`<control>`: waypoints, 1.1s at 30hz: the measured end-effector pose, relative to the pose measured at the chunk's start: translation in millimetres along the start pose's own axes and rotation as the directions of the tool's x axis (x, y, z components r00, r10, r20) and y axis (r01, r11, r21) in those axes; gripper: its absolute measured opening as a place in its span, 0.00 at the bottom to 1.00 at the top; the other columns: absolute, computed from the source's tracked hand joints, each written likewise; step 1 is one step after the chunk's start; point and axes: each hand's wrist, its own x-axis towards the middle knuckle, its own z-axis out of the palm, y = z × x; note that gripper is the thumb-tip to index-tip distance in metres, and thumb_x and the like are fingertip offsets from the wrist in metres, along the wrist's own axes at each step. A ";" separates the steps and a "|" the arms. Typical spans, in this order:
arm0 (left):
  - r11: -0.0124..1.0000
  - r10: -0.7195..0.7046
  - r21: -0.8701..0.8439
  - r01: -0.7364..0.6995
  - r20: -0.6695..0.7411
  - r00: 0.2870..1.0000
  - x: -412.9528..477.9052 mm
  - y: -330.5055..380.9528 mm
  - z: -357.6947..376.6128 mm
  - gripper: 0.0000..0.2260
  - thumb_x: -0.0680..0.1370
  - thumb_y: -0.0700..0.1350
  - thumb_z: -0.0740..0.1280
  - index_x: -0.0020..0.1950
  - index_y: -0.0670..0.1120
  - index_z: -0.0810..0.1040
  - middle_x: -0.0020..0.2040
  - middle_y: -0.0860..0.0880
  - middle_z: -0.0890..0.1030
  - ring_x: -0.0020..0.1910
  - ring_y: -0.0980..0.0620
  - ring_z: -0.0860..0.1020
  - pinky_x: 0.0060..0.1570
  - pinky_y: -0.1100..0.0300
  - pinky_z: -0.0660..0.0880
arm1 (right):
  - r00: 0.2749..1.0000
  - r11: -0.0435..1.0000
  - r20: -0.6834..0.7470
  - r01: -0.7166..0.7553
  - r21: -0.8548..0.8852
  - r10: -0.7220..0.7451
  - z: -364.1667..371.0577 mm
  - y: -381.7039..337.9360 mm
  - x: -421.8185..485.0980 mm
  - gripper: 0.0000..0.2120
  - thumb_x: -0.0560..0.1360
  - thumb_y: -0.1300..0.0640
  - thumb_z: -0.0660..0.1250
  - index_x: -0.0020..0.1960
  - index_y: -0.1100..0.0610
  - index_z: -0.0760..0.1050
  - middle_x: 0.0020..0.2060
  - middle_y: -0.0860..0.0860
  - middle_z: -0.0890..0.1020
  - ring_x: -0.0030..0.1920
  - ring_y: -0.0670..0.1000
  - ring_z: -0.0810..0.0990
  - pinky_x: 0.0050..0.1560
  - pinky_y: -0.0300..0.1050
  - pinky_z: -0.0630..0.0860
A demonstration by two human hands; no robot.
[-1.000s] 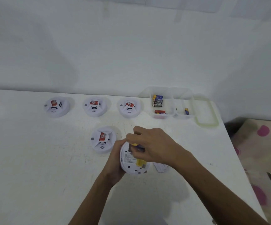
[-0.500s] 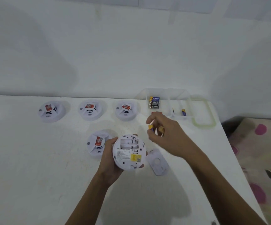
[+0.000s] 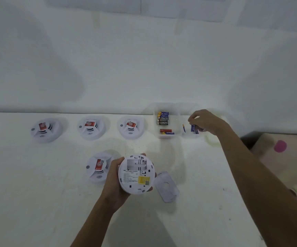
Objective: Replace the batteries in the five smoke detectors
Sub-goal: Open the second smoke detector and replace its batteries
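The left hand (image 3: 114,177) grips a smoke detector (image 3: 137,173) by its edge, back side up, with the open battery slot empty and a yellow sticker showing. The right hand (image 3: 206,122) reaches over the right compartment of a clear box (image 3: 178,111), its curled fingers pinching a blue battery (image 3: 193,128); a loose battery (image 3: 184,128) lies just beside it. The left compartment holds more batteries (image 3: 163,119). The battery cover (image 3: 166,187) lies on the counter (image 3: 37,193) just right of the held detector. A second detector (image 3: 97,166) sits face up just left of the left hand. Three more detectors (image 3: 90,127) stand in a row at the back of the counter.
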 end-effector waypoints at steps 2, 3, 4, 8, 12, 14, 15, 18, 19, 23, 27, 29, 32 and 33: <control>1.000 -0.004 0.001 0.004 -0.001 1.000 1.2 0.6 0.5 0.32 0.59 0.59 0.75 0.59 0.45 0.80 0.59 0.37 0.78 0.56 0.34 0.77 0.51 0.38 0.75 | 0.999 0.998 0.017 -0.043 -0.035 0.043 0.5 2.4 13.8 0.05 0.72 0.70 0.62 0.42 0.62 0.72 0.33 0.58 0.69 0.26 0.52 0.66 0.28 0.40 0.63; 1.000 -0.002 -0.001 0.001 -0.007 1.000 2.0 0.7 0.0 0.33 0.58 0.59 0.76 0.58 0.45 0.80 0.59 0.37 0.78 0.56 0.33 0.77 0.51 0.38 0.76 | 0.998 0.996 0.020 -0.056 -0.064 0.058 2.7 3.3 19.8 0.06 0.72 0.70 0.61 0.42 0.61 0.71 0.33 0.58 0.69 0.25 0.52 0.67 0.28 0.40 0.64; 1.000 -0.002 -0.005 0.002 -0.012 1.000 2.7 1.1 0.2 0.33 0.57 0.59 0.77 0.58 0.45 0.81 0.59 0.37 0.78 0.57 0.33 0.77 0.50 0.38 0.76 | 0.997 0.993 0.026 -0.068 -0.092 0.071 5.8 3.7 24.5 0.07 0.72 0.71 0.61 0.42 0.60 0.70 0.33 0.58 0.69 0.25 0.53 0.69 0.28 0.41 0.66; 1.000 -0.017 -0.010 0.017 -0.018 1.000 3.3 1.7 1.6 0.34 0.54 0.58 0.79 0.56 0.45 0.82 0.58 0.37 0.79 0.55 0.33 0.78 0.48 0.38 0.77 | 0.998 0.972 0.036 -0.049 -0.232 0.059 22.3 2.5 37.5 0.04 0.73 0.68 0.62 0.45 0.65 0.76 0.34 0.57 0.71 0.32 0.54 0.71 0.33 0.44 0.72; 0.999 -0.027 -0.017 0.026 -0.012 1.000 3.3 1.4 1.3 0.33 0.55 0.58 0.78 0.57 0.45 0.82 0.58 0.36 0.79 0.55 0.33 0.78 0.48 0.38 0.77 | 0.999 0.936 0.027 -0.017 -0.352 0.028 31.8 2.1 38.4 0.14 0.75 0.63 0.63 0.54 0.72 0.77 0.39 0.64 0.78 0.38 0.53 0.73 0.35 0.41 0.69; 1.000 -0.026 -0.011 0.026 -0.018 0.999 3.5 0.7 0.0 0.33 0.55 0.58 0.78 0.57 0.45 0.82 0.58 0.36 0.79 0.55 0.33 0.78 0.48 0.38 0.77 | 0.999 0.918 0.029 -0.022 -0.395 0.037 32.0 0.5 35.8 0.09 0.73 0.65 0.64 0.47 0.70 0.79 0.41 0.67 0.80 0.38 0.53 0.73 0.36 0.42 0.69; 1.000 -0.027 -0.010 0.027 -0.025 0.999 3.5 0.5 -0.8 0.34 0.55 0.58 0.79 0.57 0.45 0.82 0.58 0.36 0.79 0.55 0.33 0.78 0.48 0.38 0.77 | 0.999 0.913 0.023 -0.036 -0.405 0.049 30.9 -0.7 35.0 0.06 0.71 0.67 0.65 0.43 0.68 0.79 0.39 0.65 0.79 0.37 0.53 0.73 0.35 0.42 0.69; 1.000 -0.026 -0.011 0.026 -0.023 0.999 3.7 0.0 -2.8 0.34 0.56 0.59 0.78 0.58 0.45 0.81 0.60 0.36 0.78 0.56 0.33 0.77 0.49 0.38 0.76 | 0.999 0.913 -0.002 -0.033 -0.406 0.035 27.1 0.5 34.9 0.11 0.70 0.69 0.64 0.50 0.72 0.77 0.41 0.66 0.79 0.37 0.54 0.74 0.33 0.42 0.69; 1.000 -0.028 -0.013 0.027 -0.017 0.999 3.6 -0.1 -3.2 0.34 0.56 0.59 0.78 0.58 0.45 0.81 0.60 0.36 0.78 0.56 0.33 0.77 0.50 0.38 0.76 | 1.000 0.913 -0.017 -0.025 -0.408 0.020 25.4 0.5 34.5 0.13 0.70 0.70 0.64 0.53 0.73 0.76 0.46 0.69 0.80 0.37 0.55 0.74 0.33 0.43 0.70; 0.999 -0.032 -0.022 0.032 -0.017 0.999 3.7 -1.5 -6.6 0.34 0.57 0.59 0.77 0.59 0.45 0.80 0.61 0.36 0.77 0.59 0.33 0.76 0.51 0.38 0.76 | 0.999 0.907 -0.032 0.001 -0.422 -0.016 19.3 2.7 31.9 0.09 0.73 0.68 0.64 0.53 0.67 0.76 0.39 0.59 0.79 0.38 0.59 0.79 0.43 0.50 0.79; 0.998 -0.046 -0.034 0.045 -0.041 0.998 2.5 -3.1 -11.1 0.35 0.58 0.60 0.76 0.62 0.46 0.79 0.64 0.36 0.75 0.62 0.32 0.74 0.50 0.39 0.75 | 0.997 0.910 -0.055 0.019 -0.414 -0.045 15.1 7.0 31.6 0.08 0.74 0.67 0.62 0.51 0.64 0.76 0.40 0.60 0.79 0.37 0.58 0.79 0.45 0.52 0.81; 0.999 -0.039 -0.031 0.037 -0.048 0.998 2.3 -3.8 -13.4 0.36 0.57 0.61 0.76 0.61 0.46 0.79 0.64 0.36 0.75 0.62 0.32 0.74 0.50 0.39 0.75 | 0.994 0.912 -0.083 0.036 -0.409 -0.077 13.9 6.1 30.9 0.07 0.74 0.66 0.62 0.50 0.63 0.76 0.43 0.60 0.80 0.38 0.59 0.80 0.44 0.50 0.81; 0.999 -0.027 -0.026 0.025 -0.052 0.998 2.0 -3.7 -14.7 0.36 0.57 0.62 0.77 0.60 0.46 0.80 0.64 0.36 0.75 0.63 0.31 0.72 0.50 0.39 0.75 | 0.971 0.903 -0.150 0.109 -0.415 -0.186 14.1 0.9 32.8 0.06 0.74 0.64 0.62 0.48 0.63 0.77 0.44 0.58 0.81 0.37 0.55 0.78 0.41 0.43 0.76; 0.999 -0.027 -0.027 0.026 -0.052 0.998 2.0 -3.5 -14.7 0.36 0.56 0.62 0.77 0.60 0.46 0.80 0.64 0.36 0.75 0.63 0.31 0.71 0.50 0.38 0.75 | 0.958 0.900 -0.175 0.139 -0.414 -0.228 15.0 -2.5 32.7 0.07 0.74 0.64 0.61 0.47 0.62 0.77 0.42 0.56 0.80 0.35 0.53 0.77 0.38 0.41 0.74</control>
